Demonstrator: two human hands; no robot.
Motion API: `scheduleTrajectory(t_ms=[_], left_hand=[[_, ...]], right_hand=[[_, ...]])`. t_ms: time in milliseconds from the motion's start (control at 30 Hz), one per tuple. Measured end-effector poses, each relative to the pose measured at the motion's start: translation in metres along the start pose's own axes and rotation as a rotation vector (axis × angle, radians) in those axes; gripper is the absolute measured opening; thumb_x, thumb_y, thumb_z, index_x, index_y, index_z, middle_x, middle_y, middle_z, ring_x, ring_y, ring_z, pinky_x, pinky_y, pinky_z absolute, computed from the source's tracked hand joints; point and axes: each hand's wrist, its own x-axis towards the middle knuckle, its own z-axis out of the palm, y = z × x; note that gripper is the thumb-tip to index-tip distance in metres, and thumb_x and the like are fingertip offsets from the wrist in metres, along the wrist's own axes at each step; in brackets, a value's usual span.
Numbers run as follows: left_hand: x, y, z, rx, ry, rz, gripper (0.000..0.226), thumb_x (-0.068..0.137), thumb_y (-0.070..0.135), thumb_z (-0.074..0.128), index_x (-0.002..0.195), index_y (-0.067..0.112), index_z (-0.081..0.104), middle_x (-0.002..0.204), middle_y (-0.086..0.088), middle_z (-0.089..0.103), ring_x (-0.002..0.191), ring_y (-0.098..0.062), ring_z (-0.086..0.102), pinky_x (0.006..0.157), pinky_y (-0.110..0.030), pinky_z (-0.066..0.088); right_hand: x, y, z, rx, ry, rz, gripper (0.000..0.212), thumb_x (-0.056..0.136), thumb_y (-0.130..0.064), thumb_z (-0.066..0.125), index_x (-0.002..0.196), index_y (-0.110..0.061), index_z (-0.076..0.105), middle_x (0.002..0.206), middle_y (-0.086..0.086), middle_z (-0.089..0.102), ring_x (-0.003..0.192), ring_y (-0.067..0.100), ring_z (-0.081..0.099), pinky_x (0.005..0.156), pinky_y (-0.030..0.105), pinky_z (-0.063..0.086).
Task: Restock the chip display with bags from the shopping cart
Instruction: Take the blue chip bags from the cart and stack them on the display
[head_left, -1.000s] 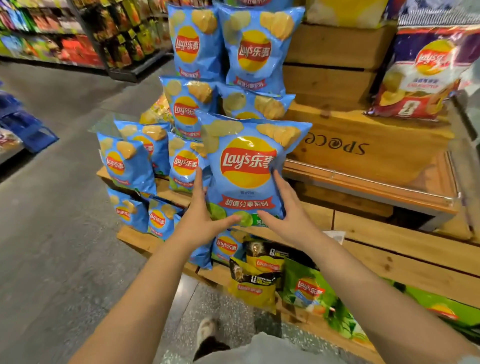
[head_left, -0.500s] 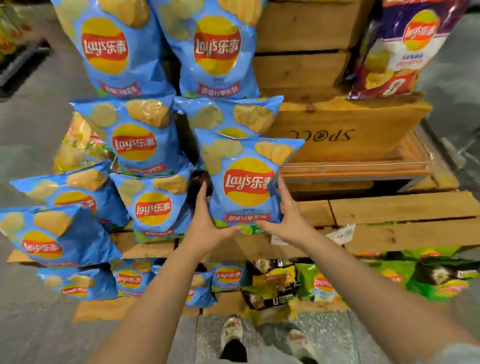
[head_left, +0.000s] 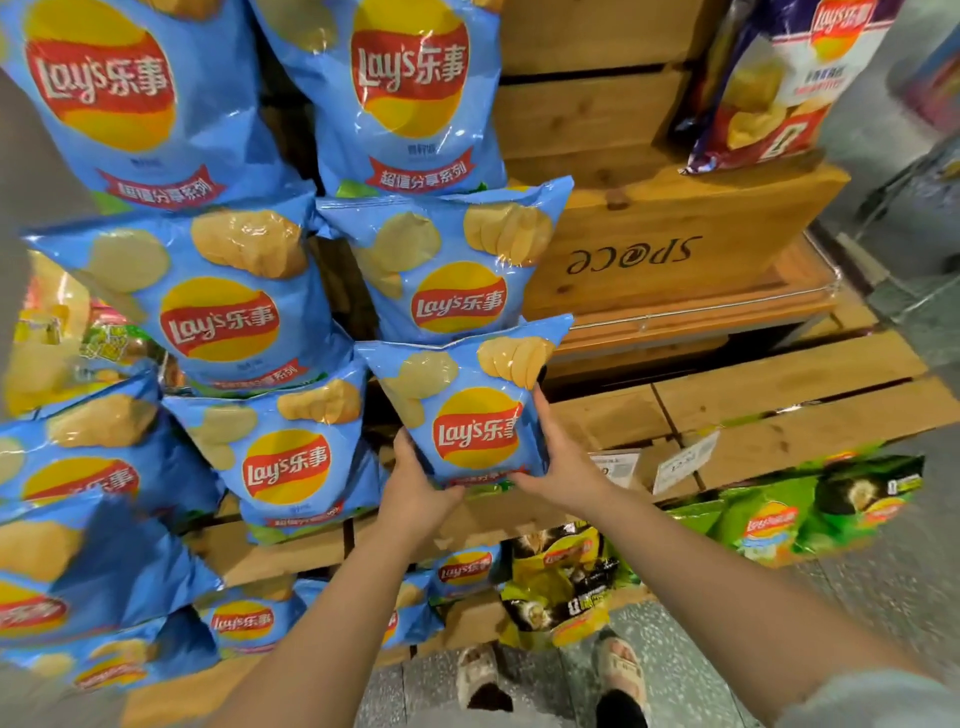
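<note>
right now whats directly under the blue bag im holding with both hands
Under the blue bag, held by the left hand and right hand, shows a wooden shelf plank. Whether the bag's bottom edge rests on it is hidden by the hands.

Shop: stacked Lay's chip bags (head_left: 223, 317) on wooden crate display (head_left: 670, 249), price tags (head_left: 685, 462) on shelf edge

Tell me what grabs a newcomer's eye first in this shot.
The wall of blue chip bags stacked up the left and centre of the wooden display stands out first. Next, the held bag, gripped at its lower edges by the left hand and right hand at centre. On the right sits a crate printed with upside-down lettering.
</note>
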Motion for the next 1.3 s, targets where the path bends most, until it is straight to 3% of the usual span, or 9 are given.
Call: scheduleTrajectory(t_ms=[267,400,500,667,800,933,1067,1167,1300], left_hand=[[0.021,-0.020,0.004,-0.035,0.052,-0.020,0.092,0.077,0.003,0.078,0.145,0.018,0.017,0.131,-0.003,0.050,0.122,-0.026,0.050,0.094,-0.037,0.046],[0.021,-0.032,0.007,-0.087,0.044,-0.053,0.067,0.085,0.005,0.071,0.138,0.015,0.032,0.122,0.005,0.048,0.126,-0.024,0.049,0.091,-0.028,0.042],[0.016,-0.031,0.013,-0.100,0.192,-0.054,0.086,0.083,0.012,0.074,0.150,0.016,0.020,0.146,-0.004,0.036,0.138,-0.026,0.035,0.107,-0.039,0.038],[-0.010,-0.023,0.031,0.360,0.607,0.287,0.075,0.085,0.015,0.068,0.146,0.012,0.024,0.148,-0.014,0.025,0.141,-0.031,0.021,0.112,-0.059,0.024],[-0.001,-0.035,0.034,0.833,0.425,0.598,0.080,0.086,0.030,0.040,0.155,0.020,0.000,0.162,-0.003,-0.001,0.149,-0.020,-0.009,0.119,-0.047,-0.007],[0.029,-0.044,0.015,1.106,0.343,0.481,0.091,0.086,0.049,0.049,0.154,0.012,0.000,0.161,-0.001,-0.018,0.148,-0.020,-0.016,0.118,-0.047,-0.014],[0.047,-0.046,-0.003,1.190,0.307,0.467,0.080,0.086,0.058,0.029,0.150,0.011,0.024,0.159,-0.006,0.013,0.148,-0.018,-0.013,0.118,-0.047,-0.009],[0.044,-0.048,0.004,1.211,0.358,0.470,0.084,0.086,0.054,0.050,0.150,0.008,0.022,0.158,-0.009,0.019,0.149,-0.020,-0.013,0.117,-0.048,-0.011],[0.028,-0.044,0.021,1.115,0.427,0.555,0.089,0.086,0.045,0.051,0.154,0.010,0.006,0.163,-0.006,-0.006,0.149,-0.022,-0.013,0.117,-0.049,-0.013]], right_hand=[[0.025,0.008,0.017,-0.203,-0.138,0.071,0.105,0.087,-0.013,0.066,0.149,-0.040,-0.014,0.157,-0.010,-0.023,0.148,0.019,0.002,0.112,0.040,0.033],[0.025,0.008,0.024,-0.295,-0.152,0.158,0.101,0.090,-0.014,0.063,0.150,-0.039,-0.014,0.157,-0.006,-0.026,0.148,0.025,0.007,0.106,0.040,0.040],[0.017,0.007,0.030,-0.345,-0.052,0.143,0.094,0.092,-0.015,0.060,0.150,-0.038,-0.010,0.159,-0.004,-0.021,0.147,0.026,0.012,0.102,0.039,0.044],[0.001,0.000,0.038,-0.524,0.134,-0.010,0.082,0.091,-0.013,0.054,0.154,-0.027,0.004,0.161,0.005,-0.009,0.148,0.026,0.002,0.117,0.042,0.025],[0.001,0.010,0.053,-0.820,0.099,-0.194,0.097,0.071,-0.027,0.073,0.150,-0.014,0.020,0.159,0.014,0.010,0.144,0.030,0.005,0.112,0.050,0.025],[0.013,0.011,0.046,-0.954,-0.106,-0.157,0.078,0.099,-0.030,0.040,0.140,-0.020,-0.026,0.139,-0.002,-0.044,0.128,0.022,-0.044,0.118,0.043,-0.010],[0.023,0.006,0.041,-0.992,-0.161,-0.142,0.081,0.100,-0.033,0.040,0.144,-0.023,-0.027,0.140,-0.006,-0.041,0.128,0.019,-0.039,0.110,0.040,-0.020],[0.024,0.010,0.033,-0.925,-0.169,-0.203,0.076,0.099,-0.030,0.043,0.152,-0.024,-0.011,0.146,-0.008,-0.032,0.133,0.019,-0.034,0.112,0.041,-0.018],[0.018,0.037,0.001,-0.708,0.065,-0.448,0.079,0.076,-0.008,0.072,0.144,-0.015,0.031,0.152,0.014,0.032,0.138,0.034,0.030,0.107,0.050,0.026]])
